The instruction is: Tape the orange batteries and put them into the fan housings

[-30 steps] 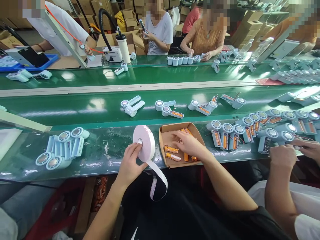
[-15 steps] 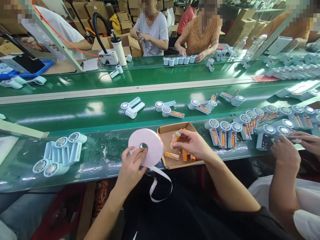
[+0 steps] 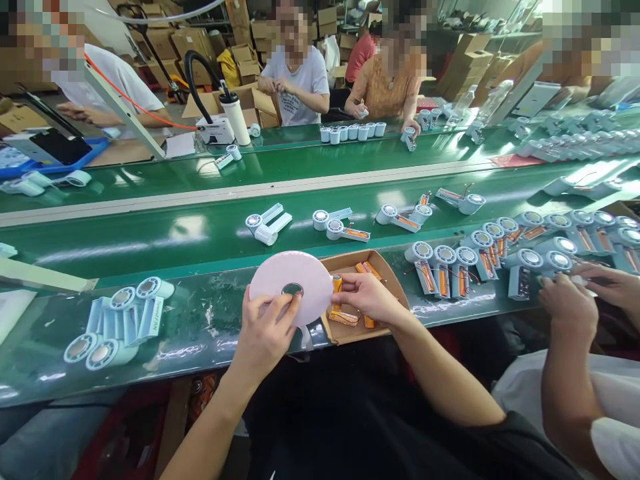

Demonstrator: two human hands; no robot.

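My left hand (image 3: 270,327) grips a large roll of white tape (image 3: 273,277), fingers at its centre hole and the flat face turned toward me. Just right of the roll, my right hand (image 3: 367,297) pinches an orange battery (image 3: 337,288) between thumb and fingers, close to the roll's edge. Whether the battery touches the tape I cannot tell. Beneath my right hand is a shallow cardboard box (image 3: 395,287) holding several more orange batteries (image 3: 344,319). The tape's loose end is mostly hidden behind my left hand and the roll.
Light-blue fan housings (image 3: 125,320) lie stacked on the bench at left. Others with batteries fitted (image 3: 445,270) crowd the right side, beside a co-worker's hands (image 3: 570,300). Several more sit on the green conveyor (image 3: 200,230). People sit across the line.
My right hand has picked a battery out of the box and brought it left to the roll. My left hand has turned the roll's flat face toward me.
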